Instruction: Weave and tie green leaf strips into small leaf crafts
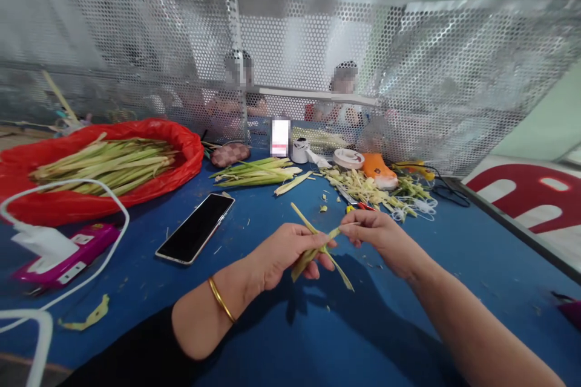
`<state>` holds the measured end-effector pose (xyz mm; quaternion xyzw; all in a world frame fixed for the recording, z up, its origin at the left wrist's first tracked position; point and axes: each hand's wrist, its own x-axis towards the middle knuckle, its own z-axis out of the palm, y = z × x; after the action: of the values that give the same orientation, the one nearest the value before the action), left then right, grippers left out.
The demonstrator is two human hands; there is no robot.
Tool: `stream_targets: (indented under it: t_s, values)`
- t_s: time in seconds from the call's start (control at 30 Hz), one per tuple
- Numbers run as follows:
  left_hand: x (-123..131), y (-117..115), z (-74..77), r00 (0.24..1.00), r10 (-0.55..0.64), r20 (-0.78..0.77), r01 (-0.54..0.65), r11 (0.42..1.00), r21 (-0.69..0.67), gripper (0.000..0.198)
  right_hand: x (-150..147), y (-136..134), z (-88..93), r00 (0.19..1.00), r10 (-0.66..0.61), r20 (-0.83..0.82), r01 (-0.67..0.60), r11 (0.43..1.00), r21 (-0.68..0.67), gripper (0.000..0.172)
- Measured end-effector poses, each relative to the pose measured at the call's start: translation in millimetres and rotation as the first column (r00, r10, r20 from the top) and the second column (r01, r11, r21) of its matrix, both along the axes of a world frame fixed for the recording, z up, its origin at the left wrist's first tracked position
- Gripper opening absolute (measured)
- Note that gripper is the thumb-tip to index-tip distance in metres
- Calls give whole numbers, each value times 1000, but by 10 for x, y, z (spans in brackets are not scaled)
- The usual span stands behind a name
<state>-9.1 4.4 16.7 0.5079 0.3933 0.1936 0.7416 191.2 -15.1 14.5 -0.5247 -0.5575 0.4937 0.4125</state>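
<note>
Crossed strips of pale green leaf (pixel 303 261) are pinched in my left hand (pixel 295 251), held a little above the blue table (pixel 254 338). One strip sticks up to the left of the fingers and another slants down to the right. My right hand (pixel 376 234) is closed on the end of a strip that runs across from the left hand. Just beyond the right hand lie scissors (pixel 363 205) with red and yellow on the handles, partly hidden by it. A bundle of green leaf strips (pixel 256 172) rests farther back.
To the left are a red plastic bag (pixel 184 160) of leaf strips, a phone (pixel 196 228) and a purple power strip (pixel 93 248) with a white cable. Leaf scraps (pixel 347 184), a tape roll (pixel 348 158) and an orange packet (pixel 379 168) lie at the back, before a perforated metal screen (pixel 295 30).
</note>
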Motion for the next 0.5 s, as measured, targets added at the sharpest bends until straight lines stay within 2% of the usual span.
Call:
stream_targets:
  t_s: [0.1,0.2,0.3,0.5]
  values:
    - [16,-13,-43,999,-35,-15,35,999,-23,33,-120,-26,-99,962,-83,-261,64,995,-81,26]
    - [35,-24,-97,998,-67,4,67,996,-60,40,-248,-65,-170,894,-58,-445,-11,988,-151,26]
    - [40,-31,-139,995,-92,44,95,993,-70,45,-310,-91,-195,864,-60,-500,-32,984,-174,27]
    - [56,-55,-166,986,-144,79,151,985,-90,33,-332,-91,-209,855,-227,-465,160,971,-179,26]
